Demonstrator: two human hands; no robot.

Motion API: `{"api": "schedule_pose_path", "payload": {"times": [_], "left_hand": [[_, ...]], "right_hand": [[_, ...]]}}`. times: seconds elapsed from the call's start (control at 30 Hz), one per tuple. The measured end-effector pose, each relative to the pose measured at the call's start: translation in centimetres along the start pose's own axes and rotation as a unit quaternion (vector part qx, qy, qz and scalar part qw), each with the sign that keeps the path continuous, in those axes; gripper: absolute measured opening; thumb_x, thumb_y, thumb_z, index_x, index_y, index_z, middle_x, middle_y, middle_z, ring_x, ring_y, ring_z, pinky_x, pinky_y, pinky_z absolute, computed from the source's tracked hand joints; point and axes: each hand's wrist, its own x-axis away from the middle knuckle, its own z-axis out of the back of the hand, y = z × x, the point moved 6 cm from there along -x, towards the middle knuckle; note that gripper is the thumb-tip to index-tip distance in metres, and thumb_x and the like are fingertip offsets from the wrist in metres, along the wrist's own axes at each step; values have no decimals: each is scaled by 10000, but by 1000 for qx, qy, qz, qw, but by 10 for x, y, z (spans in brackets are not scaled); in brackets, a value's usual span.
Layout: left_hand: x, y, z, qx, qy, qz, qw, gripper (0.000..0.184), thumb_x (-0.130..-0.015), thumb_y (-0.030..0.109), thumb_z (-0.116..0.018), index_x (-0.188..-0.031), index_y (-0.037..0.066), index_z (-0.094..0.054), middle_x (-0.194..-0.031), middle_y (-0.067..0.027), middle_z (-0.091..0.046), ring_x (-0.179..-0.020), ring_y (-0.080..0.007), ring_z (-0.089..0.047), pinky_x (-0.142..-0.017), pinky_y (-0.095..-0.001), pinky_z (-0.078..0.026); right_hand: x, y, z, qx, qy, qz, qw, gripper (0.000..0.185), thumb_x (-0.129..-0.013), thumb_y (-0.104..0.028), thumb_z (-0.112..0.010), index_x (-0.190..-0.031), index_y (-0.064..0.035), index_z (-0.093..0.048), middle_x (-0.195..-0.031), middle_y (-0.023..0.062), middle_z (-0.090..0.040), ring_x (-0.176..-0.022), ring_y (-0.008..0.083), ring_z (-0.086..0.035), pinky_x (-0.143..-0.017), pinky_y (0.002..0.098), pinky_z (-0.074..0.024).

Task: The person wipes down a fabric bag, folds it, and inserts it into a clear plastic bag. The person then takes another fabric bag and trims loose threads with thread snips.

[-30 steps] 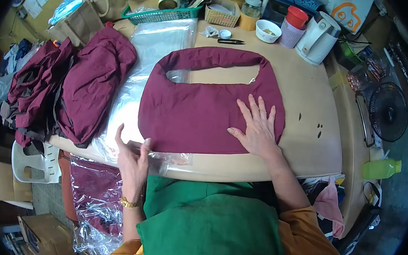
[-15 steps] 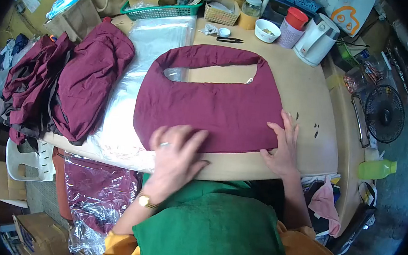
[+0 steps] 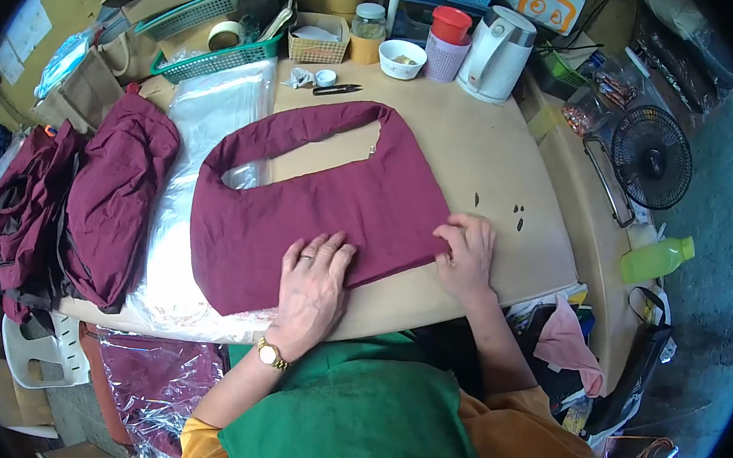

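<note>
A maroon cloth bag (image 3: 325, 208) lies flat on the tan table, its wide strap looped toward the back and a small metal piece at the opening's right end. My left hand (image 3: 314, 285) rests palm down on the bag's lower edge, fingers slightly apart. At the bag's lower right corner, my right hand (image 3: 466, 251) has its thumb and fingers closed on the fabric. Part of the bag lies over a stack of clear plastic sleeves (image 3: 183, 178).
More maroon bags (image 3: 116, 198) are heaped at the left. Along the back stand a green basket (image 3: 215, 63), a jar (image 3: 367, 33), a white bowl (image 3: 401, 59) and a kettle (image 3: 497, 55). Black snips (image 3: 337, 89) lie behind the bag. A fan (image 3: 652, 158) is at the right.
My left hand has come from beside the bag onto its lower edge. My right hand has moved from the bag's face to its corner and closed. The view has turned, tilting the bag.
</note>
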Motion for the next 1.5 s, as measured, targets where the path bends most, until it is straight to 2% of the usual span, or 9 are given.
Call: {"api": "schedule_pose_path", "payload": {"times": [0.1,0.37,0.53,0.63,1.0,1.13,1.2,1.33,1.5], "left_hand": [[10,-22,-2,-61,-74,75,993,183,-732,34,-601,-906,91,-592,-880,-103,-517,-848,-277,-555,-735,-416,-394],[22,-34,-11,-77,-126,60,987,70,-756,66,-593,-820,85,-572,-804,-77,-547,-796,-242,-590,-709,-384,-412],[19,-11,-22,-37,-96,40,994,59,-758,55,-597,-786,92,-562,-794,-84,-539,-766,-259,-576,-697,-397,-399],[23,-15,-14,-53,-83,36,995,96,-723,85,-635,-785,100,-563,-796,-81,-535,-757,-265,-569,-702,-404,-399],[126,-122,41,-34,-62,192,979,215,-585,0,-673,-694,97,-515,-744,-85,-489,-712,-292,-528,-674,-417,-380],[124,-141,80,-185,-92,342,917,228,-749,-40,-549,-932,82,-607,-922,-122,-587,-869,-311,-565,-765,-439,-410],[106,-130,114,-209,59,362,907,301,-805,46,-602,-1105,76,-598,-1064,-145,-620,-1056,-357,-555,-909,-479,-406],[24,-41,64,-29,-43,195,980,635,-875,370,-657,-1440,153,-465,-1559,-154,-314,-1466,-381,-215,-1151,-655,-101],[36,-79,-9,-79,-146,224,961,691,-938,495,-528,-1526,182,-343,-1602,-132,-243,-1485,-389,-161,-1152,-665,-45]], "right_hand": [[4,-1,-2,38,-10,51,998,223,-685,15,-668,-862,-95,-588,-953,73,-556,-971,292,-523,-961,474,-358],[-23,-19,16,119,-120,45,985,158,-700,4,-635,-817,-78,-570,-897,84,-522,-889,292,-527,-913,497,-369],[-58,-61,1,-159,-20,-30,987,352,-898,-265,-629,-1187,-70,-575,-1305,188,-521,-1302,378,-424,-1088,605,-261],[-39,-44,-67,59,-156,17,986,589,-946,-457,-554,-1399,-92,-463,-1516,219,-341,-1445,388,-248,-1152,614,-171],[-36,-41,-73,79,-216,16,973,725,-907,-533,-569,-1481,-125,-395,-1558,202,-277,-1465,382,-203,-1171,594,-132],[-35,-43,-70,83,-233,21,969,842,-847,-599,-611,-1489,-108,-378,-1561,213,-267,-1466,394,-196,-1169,594,-128],[-34,-44,-70,81,-232,29,969,888,-821,-633,-622,-1488,-100,-377,-1559,223,-266,-1463,407,-194,-1165,602,-126],[-35,-47,-68,89,-238,30,967,913,-811,-655,-618,-1490,-97,-372,-1554,238,-262,-1461,423,-186,-1162,609,-121],[-24,-47,-57,77,-257,13,963,952,-809,-658,-623,-1515,-93,-327,-1564,250,-227,-1469,431,-155,-1170,606,-90]]}}
